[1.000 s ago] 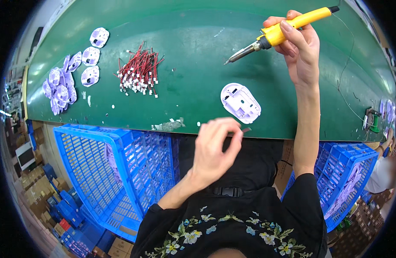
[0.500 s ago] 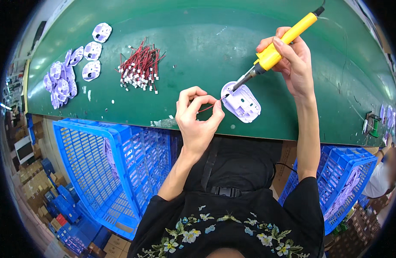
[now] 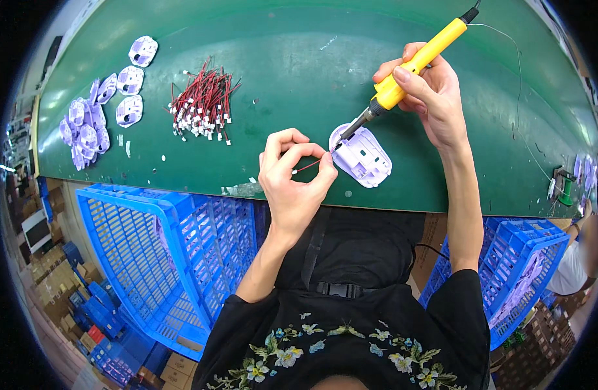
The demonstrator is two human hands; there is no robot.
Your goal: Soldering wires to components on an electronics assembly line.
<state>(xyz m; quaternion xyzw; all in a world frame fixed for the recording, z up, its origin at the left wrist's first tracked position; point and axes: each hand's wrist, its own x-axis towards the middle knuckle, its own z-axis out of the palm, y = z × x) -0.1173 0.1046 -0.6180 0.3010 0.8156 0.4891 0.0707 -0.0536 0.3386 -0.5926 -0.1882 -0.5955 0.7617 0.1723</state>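
Note:
A yellow soldering iron (image 3: 423, 60) is gripped in my right hand (image 3: 435, 97), its dark metal tip slanting down to the left. That tip meets a pale lavender plastic shell (image 3: 364, 158) near its upper left end. Pinched between the thumb and forefinger of my left hand (image 3: 295, 172) is a thin red wire (image 3: 306, 167) with a small white connector. The wire's far end reaches the shell beside the iron's tip; the exact contact point is too small to make out. The shell lies flat on the green table, inner side up.
A heap of red wires with white connectors (image 3: 203, 104) lies left of centre. Farther left are stacked lavender shells (image 3: 84, 130) and several loose ones (image 3: 130, 79). Blue crates (image 3: 175, 260) stand below the table edge on both sides. A solder spool (image 3: 562, 188) sits at right.
The iron's tip has shifted slightly left and down on the shell, toward the wire's end. My right hand moved left with it; the left hand keeps its pinch.

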